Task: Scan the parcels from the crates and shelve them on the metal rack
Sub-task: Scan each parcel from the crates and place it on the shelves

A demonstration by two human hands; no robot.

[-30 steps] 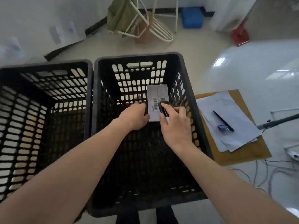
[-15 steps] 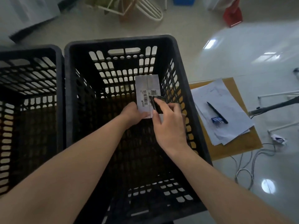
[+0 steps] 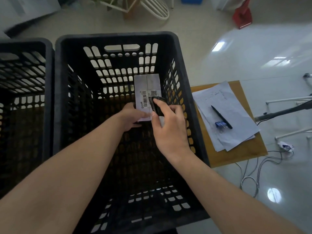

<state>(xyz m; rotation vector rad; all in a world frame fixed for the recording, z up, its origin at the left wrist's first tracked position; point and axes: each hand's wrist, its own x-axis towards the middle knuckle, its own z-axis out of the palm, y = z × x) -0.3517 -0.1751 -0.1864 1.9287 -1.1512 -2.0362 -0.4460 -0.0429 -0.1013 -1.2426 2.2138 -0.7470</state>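
Both hands are inside the right-hand black slotted plastic crate point(image 3: 57, 92). The left hand point(image 3: 133, 116) grips the near end of a flat grey rectangular parcel point(image 3: 147, 92), fingers curled under its lower edge and thumb on top. The right hand point(image 3: 168, 125) is closed around a small black handheld scanner point(image 3: 156, 105) (its lower part looks pale between the fingers), with the thumb lying along the scanner's side and the scanner's head resting over the parcel's white label. That label carries a barcode on its left and a square code on its right. The parcel is held up within the crate, towards the far right corner, close to the far slotted wall.

Just to the left, touching side by side, stands a second black slotted crate point(image 3: 25, 68), only partly in view.

On the glossy pale floor to the right of the crates lies a brown cardboard sheet point(image 3: 236, 157) bearing a loose stack of white papers point(image 3: 224, 107). On the papers rest a black pen point(image 3: 221, 116) and, beside its near end, a blue binder clip point(image 3: 219, 124). Grey cables point(image 3: 249, 179) loop over the floor nearer than the cardboard.

Farther off stand a white wire frame point(image 3: 158, 10) and a red object point(image 3: 242, 16), its kind unclear.
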